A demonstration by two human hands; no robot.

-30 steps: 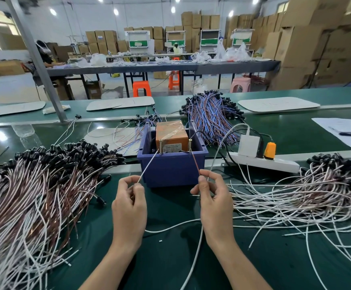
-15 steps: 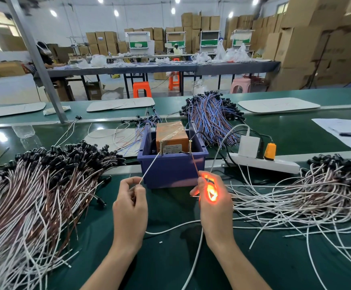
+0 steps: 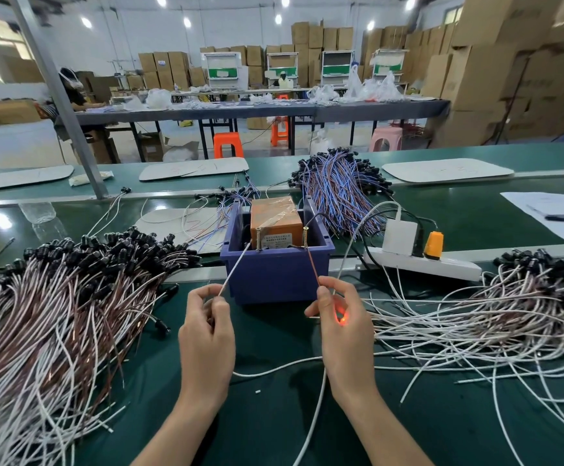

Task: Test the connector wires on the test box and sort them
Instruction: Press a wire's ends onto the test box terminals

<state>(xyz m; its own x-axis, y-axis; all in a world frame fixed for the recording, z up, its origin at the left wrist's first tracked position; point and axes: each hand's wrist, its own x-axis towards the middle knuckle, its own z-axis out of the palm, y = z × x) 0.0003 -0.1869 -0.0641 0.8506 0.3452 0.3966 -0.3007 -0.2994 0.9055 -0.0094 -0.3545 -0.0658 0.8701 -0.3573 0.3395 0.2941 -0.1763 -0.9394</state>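
The orange test box point(image 3: 275, 219) sits inside a blue bin point(image 3: 277, 267), with two upright screw terminals at its front edge. My left hand point(image 3: 206, 331) pinches a white wire lead point(image 3: 236, 264) whose tip touches the left terminal. My right hand point(image 3: 341, 324) pinches a brown wire lead point(image 3: 312, 264) that reaches the right terminal. An orange-red light point(image 3: 341, 317) glows between my right fingers. The connector itself is hidden in that hand.
A big pile of brown and white wires with black connectors point(image 3: 48, 297) fills the left. A looser pile point(image 3: 492, 314) lies at the right. Blue and red wires point(image 3: 341, 193) lie behind the bin. A white power strip point(image 3: 421, 262) and papers point(image 3: 556, 213) are to the right.
One second ago no light showed in my right hand. It lit half a second ago and still glows, dimmer. Both hands keep the leads on the terminals.
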